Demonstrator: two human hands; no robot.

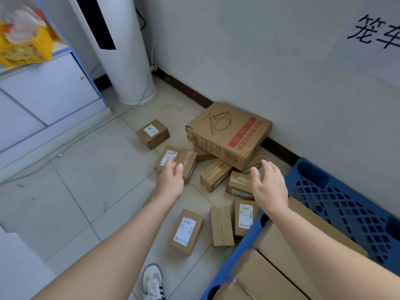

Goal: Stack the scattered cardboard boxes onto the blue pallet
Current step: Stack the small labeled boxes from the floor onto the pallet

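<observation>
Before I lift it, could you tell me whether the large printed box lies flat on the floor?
No, propped up: the large printed box rests on smaller boxes.

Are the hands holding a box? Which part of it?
No, nothing is held. The left hand and right hand are both open, stretched out over the cardboard boxes on the floor.

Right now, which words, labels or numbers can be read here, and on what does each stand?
"笼车": black characters on the wall sheet, cut by the picture's edge.
Red band on the large box: white Chinese characters, too blurred to read.
Labels on the small boxes: print too small to read.
</observation>
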